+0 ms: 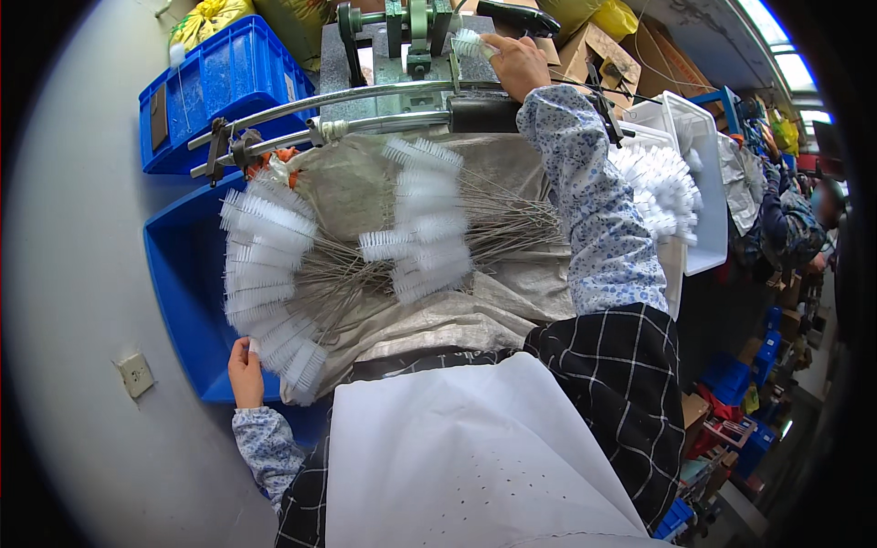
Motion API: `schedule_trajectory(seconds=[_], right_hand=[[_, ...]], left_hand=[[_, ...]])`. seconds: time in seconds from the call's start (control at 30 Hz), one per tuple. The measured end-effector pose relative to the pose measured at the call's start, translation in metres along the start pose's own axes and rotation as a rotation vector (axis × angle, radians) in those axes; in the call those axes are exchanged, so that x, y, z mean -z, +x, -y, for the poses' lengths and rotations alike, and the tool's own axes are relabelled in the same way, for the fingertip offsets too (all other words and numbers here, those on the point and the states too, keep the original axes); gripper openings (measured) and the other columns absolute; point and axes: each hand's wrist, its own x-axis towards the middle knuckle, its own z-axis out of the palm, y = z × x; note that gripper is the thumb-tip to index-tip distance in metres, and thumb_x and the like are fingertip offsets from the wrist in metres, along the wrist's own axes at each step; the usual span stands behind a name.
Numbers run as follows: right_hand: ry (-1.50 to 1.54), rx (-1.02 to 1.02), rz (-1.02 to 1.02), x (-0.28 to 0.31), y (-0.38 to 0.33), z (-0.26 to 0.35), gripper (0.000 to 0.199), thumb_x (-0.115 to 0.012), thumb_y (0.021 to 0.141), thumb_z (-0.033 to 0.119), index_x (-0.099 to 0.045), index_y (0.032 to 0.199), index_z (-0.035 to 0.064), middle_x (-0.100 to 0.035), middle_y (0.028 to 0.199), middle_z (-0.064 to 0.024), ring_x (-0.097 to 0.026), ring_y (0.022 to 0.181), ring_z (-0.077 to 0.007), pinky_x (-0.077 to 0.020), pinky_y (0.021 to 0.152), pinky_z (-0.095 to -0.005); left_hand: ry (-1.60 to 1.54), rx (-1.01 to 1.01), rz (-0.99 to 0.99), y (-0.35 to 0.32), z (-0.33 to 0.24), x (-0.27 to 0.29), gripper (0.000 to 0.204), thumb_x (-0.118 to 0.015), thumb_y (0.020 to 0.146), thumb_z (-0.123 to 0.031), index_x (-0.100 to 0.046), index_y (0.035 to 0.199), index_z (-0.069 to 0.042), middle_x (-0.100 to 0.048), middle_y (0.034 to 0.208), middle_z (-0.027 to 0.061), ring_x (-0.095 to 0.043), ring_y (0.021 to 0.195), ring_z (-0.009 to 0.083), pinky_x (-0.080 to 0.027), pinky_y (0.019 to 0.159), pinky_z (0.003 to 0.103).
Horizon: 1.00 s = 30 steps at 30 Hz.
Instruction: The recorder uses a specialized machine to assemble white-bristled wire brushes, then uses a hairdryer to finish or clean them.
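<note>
White-bristled wire brush (470, 42) in right hand (517, 62)

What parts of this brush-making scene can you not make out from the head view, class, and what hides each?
- Right hand grip: fingers curl over a white brush at the machine; the contact point is hidden.
- Left hand: fingertips are hidden behind the brush pile.
- Blue tray: its inside is covered by sacking.
- White bin: its far side is warped by the fisheye rim.

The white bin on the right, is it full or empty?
Full. The white bin is heaped with white bristle brushes that spill over its near rim, beside the person's right forearm.
</note>
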Motion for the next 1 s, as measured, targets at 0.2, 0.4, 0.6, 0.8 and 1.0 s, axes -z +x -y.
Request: schedule_trajectory(seconds=[0.2, 0.4, 0.6, 0.8, 1.0], right_hand=[[-0.099, -0.03, 0.048, -0.011, 0.011, -0.006, 0.038, -0.042, 0.08, 0.01, -0.049, 0.114, 0.026, -0.054, 0.106, -0.0011, -0.043, 0.102, -0.02, -0.0258, 0.087, -0.0414], [-0.178, 0.108, 0.093, -0.018, 0.018, -0.016, 0.043, -0.039, 0.08, 0.004, -0.044, 0.118, 0.0252, -0.05, 0.112, -0.0023, -0.036, 0.112, -0.018, -0.021, 0.09, -0.0437], [-0.228, -0.056, -0.015, 0.012, -0.011, -0.015, 0.041, -0.05, 0.079, 0.026, -0.043, 0.119, 0.0171, -0.042, 0.117, -0.0047, -0.034, 0.109, -0.0223, -0.0218, 0.09, -0.0443], [0.091, -0.159, -0.125, -0.005, -0.016, -0.03, 0.037, -0.055, 0.074, 0.025, -0.053, 0.108, 0.0113, -0.057, 0.1, -0.0075, -0.051, 0.097, -0.0253, -0.0385, 0.082, -0.0403], [0.13, -0.105, -0.134, -0.007, -0.012, 0.0, 0.033, -0.055, 0.074, 0.022, -0.055, 0.104, 0.0074, -0.057, 0.098, -0.01, -0.054, 0.091, -0.0267, -0.0412, 0.079, -0.037]], left_hand=[[0.171, -0.351, -0.169, -0.009, -0.043, -0.004, 0.015, -0.052, 0.083, -0.016, -0.049, 0.078, -0.002, -0.043, 0.065, -0.0028, -0.037, 0.06, 0.0054, -0.032, 0.054, 0.019], [-0.056, -0.438, -0.38, 0.005, -0.049, -0.009, 0.012, -0.049, 0.084, -0.013, -0.049, 0.08, -0.002, -0.045, 0.072, -0.0017, -0.04, 0.068, 0.0071, -0.034, 0.063, 0.019], [-0.171, -0.506, -0.608, 0.008, -0.044, 0.008, 0.012, -0.043, 0.086, -0.009, -0.049, 0.092, -0.001, -0.052, 0.088, 0.0044, -0.048, 0.082, 0.0116, -0.038, 0.079, 0.024], [-0.245, -0.767, -0.591, 0.013, -0.074, 0.035, 0.014, -0.038, 0.086, -0.003, -0.047, 0.097, 0.0, -0.053, 0.096, 0.0096, -0.05, 0.09, 0.0167, -0.038, 0.084, 0.027], [0.087, -0.683, -0.65, 0.019, -0.094, 0.047, 0.014, -0.038, 0.087, -0.007, -0.047, 0.096, -0.001, -0.051, 0.089, 0.0066, -0.049, 0.082, 0.0136, -0.04, 0.074, 0.023]])
